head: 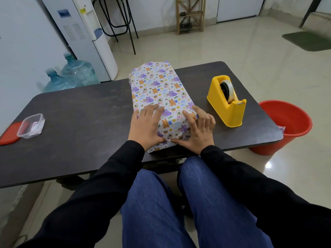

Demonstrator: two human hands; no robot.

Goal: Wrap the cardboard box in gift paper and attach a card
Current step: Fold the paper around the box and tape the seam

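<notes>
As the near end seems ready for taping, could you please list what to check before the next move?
1. Left hand and right hand press the near flap of the gift paper flat: ok.
2. Paper covers the whole top: ok.
3. Tape dispenser stands beside the right hand, roll loaded: ok.
4. Free tape end at the cutter: cannot tell.
5. Far end closed: cannot tell.
6. Card at hand: cannot tell.

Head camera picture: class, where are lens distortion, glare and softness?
Head view: the dark rectangular table bows at its edges from wide-angle distortion; a glare spot shines on the glossy beige floor tiles; the blue plastic water bottles look soft; the left hand and right hand on the patterned gift-wrapped box look sharp.
</notes>
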